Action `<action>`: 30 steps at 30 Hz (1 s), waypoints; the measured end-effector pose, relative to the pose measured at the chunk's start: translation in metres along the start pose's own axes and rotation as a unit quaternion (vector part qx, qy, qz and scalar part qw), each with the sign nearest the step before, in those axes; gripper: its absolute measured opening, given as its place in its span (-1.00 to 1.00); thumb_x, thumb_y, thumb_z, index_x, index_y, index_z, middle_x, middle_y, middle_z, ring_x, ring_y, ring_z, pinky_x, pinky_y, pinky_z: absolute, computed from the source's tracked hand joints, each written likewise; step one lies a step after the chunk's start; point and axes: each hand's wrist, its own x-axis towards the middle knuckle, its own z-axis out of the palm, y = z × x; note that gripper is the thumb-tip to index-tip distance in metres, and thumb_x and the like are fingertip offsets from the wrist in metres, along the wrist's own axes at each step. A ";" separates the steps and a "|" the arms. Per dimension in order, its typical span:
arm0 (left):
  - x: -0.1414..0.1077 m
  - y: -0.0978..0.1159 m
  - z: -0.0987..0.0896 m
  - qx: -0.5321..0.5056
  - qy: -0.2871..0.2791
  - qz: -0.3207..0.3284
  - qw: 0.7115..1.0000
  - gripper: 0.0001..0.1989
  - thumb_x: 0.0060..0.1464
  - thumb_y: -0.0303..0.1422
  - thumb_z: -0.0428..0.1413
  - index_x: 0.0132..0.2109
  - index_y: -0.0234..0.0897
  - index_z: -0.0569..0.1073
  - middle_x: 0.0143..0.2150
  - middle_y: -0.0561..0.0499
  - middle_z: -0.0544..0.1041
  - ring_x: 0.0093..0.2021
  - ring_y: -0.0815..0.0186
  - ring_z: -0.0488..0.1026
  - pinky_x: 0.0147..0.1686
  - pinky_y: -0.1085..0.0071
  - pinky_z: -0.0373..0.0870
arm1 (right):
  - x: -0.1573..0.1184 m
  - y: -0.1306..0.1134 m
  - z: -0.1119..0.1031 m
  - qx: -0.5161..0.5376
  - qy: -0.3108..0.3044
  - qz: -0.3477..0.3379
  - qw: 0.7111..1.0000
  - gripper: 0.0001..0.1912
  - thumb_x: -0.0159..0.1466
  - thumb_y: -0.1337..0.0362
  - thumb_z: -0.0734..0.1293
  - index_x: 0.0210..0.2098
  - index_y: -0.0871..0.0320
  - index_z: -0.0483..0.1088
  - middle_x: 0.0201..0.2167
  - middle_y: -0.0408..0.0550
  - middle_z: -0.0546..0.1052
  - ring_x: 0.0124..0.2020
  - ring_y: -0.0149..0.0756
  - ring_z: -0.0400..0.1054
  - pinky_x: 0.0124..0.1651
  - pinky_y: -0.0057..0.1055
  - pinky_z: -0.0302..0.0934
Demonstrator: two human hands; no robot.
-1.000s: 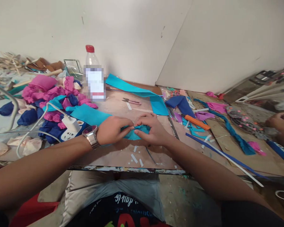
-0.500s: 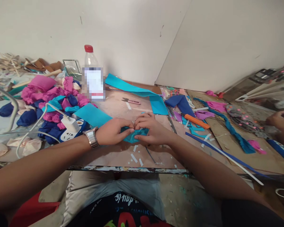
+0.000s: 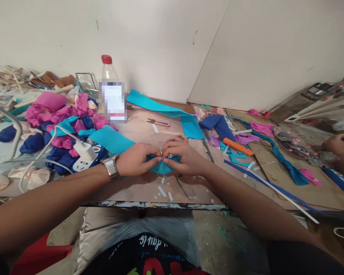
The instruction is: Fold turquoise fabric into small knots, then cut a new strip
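A gathered piece of turquoise fabric [image 3: 164,167] is pinched between both hands, low over the middle of the table. My left hand [image 3: 138,159], with a metal watch on the wrist, grips its left part between thumb and fingers. On the right side my right hand [image 3: 179,154] pinches the same fabric, its thumb close to the left thumb. A flat turquoise strip [image 3: 111,139] reaches from behind my left hand to the left. Small pink thread snips [image 3: 159,122] lie beyond the hands.
A power strip [image 3: 81,164] and heaped fabric pieces [image 3: 57,114] are on the left. A bottle [image 3: 110,70] stands behind a phone [image 3: 114,101]. An orange cutter [image 3: 237,146] and fabric strips lie right. Another person's hand [image 3: 338,151] shows at far right.
Both thumbs have shifted along the fabric and are closer together. The turquoise piece looks flatter and more spread below the fingertips.
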 end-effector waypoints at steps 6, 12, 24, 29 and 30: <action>0.000 -0.001 0.000 0.018 0.001 -0.012 1.000 -0.76 0.34 -0.29 0.06 -0.14 -0.24 0.62 -0.18 0.02 0.70 -0.23 0.28 0.57 -0.19 0.37 0.33 | -0.001 0.000 0.001 -0.028 0.025 0.001 0.999 -0.84 0.36 0.28 0.33 -0.35 0.09 0.51 -0.26 -0.08 0.62 0.00 -0.12 0.42 0.22 0.01 -0.12; 0.000 0.000 -0.001 0.025 0.015 -0.033 0.999 -0.80 0.29 -0.32 0.10 -0.18 -0.24 0.62 -0.23 0.03 0.70 -0.27 0.28 0.58 -0.23 0.38 0.32 | 0.000 0.001 0.002 -0.070 0.084 -0.016 0.994 -0.84 0.29 0.33 0.31 -0.42 0.10 0.47 -0.28 -0.12 0.63 -0.08 -0.16 0.43 0.16 -0.02 -0.10; -0.002 -0.002 0.000 0.029 -0.007 -0.012 0.999 -0.75 0.33 -0.29 0.07 -0.18 -0.23 0.64 -0.25 0.04 0.69 -0.30 0.32 0.57 -0.25 0.40 0.31 | -0.001 -0.003 0.004 -0.095 0.083 -0.041 0.991 -0.83 0.31 0.34 0.28 -0.42 0.10 0.42 -0.11 -0.07 0.63 -0.05 -0.17 0.45 0.19 -0.01 -0.08; -0.001 -0.003 0.000 0.023 -0.010 -0.037 0.999 -0.73 0.34 -0.25 0.08 -0.18 -0.22 0.66 -0.24 0.03 0.71 -0.32 0.32 0.58 -0.27 0.41 0.31 | -0.002 -0.001 0.003 -0.073 0.054 -0.025 0.996 -0.85 0.34 0.29 0.30 -0.36 0.09 0.47 -0.19 -0.10 0.65 -0.03 -0.15 0.45 0.22 0.01 -0.12; -0.001 -0.003 0.000 0.021 -0.013 -0.040 0.999 -0.73 0.34 -0.24 0.08 -0.18 -0.22 0.66 -0.23 0.03 0.72 -0.32 0.32 0.58 -0.27 0.41 0.31 | -0.002 -0.001 0.003 -0.070 0.053 -0.028 0.996 -0.85 0.35 0.28 0.31 -0.35 0.08 0.48 -0.22 -0.11 0.66 -0.03 -0.15 0.44 0.22 0.01 -0.12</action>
